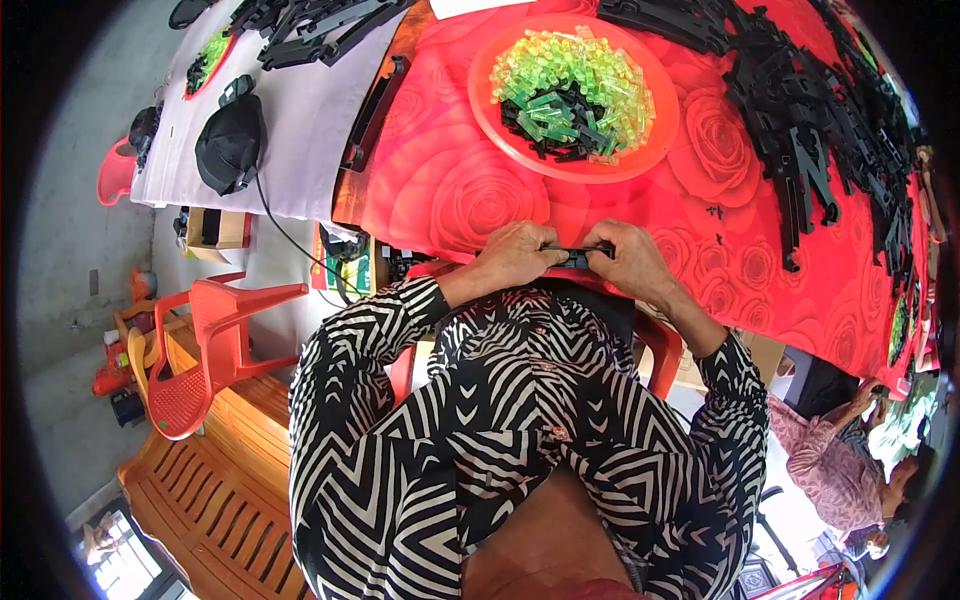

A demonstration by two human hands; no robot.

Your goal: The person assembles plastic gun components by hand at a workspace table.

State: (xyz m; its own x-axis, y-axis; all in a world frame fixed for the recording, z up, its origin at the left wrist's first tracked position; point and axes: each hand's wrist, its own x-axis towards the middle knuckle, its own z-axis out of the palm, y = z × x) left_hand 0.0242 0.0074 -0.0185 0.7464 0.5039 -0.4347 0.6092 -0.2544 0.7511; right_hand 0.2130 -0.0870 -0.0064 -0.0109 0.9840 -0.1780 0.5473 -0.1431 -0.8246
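Both my hands meet at the near edge of the red rose-patterned tablecloth [480, 200]. My left hand [520, 252] pinches one end of a small black plastic part [576, 259], and my right hand [632, 258] grips its other end. The fingers cover much of the part, so its full shape is hidden. Just beyond my hands stands a round red tray [560, 172] heaped with yellow-green translucent pieces [570, 65], with darker green and black small pieces [562, 122] on its near side.
Long black plastic strips [800, 140] lie piled along the table's right side. Left of it, a pale-covered table [310, 130] bears a black cap [228, 145]. A red plastic chair [205, 340] and wooden bench [215, 500] stand at left. Another person [835, 470] sits at lower right.
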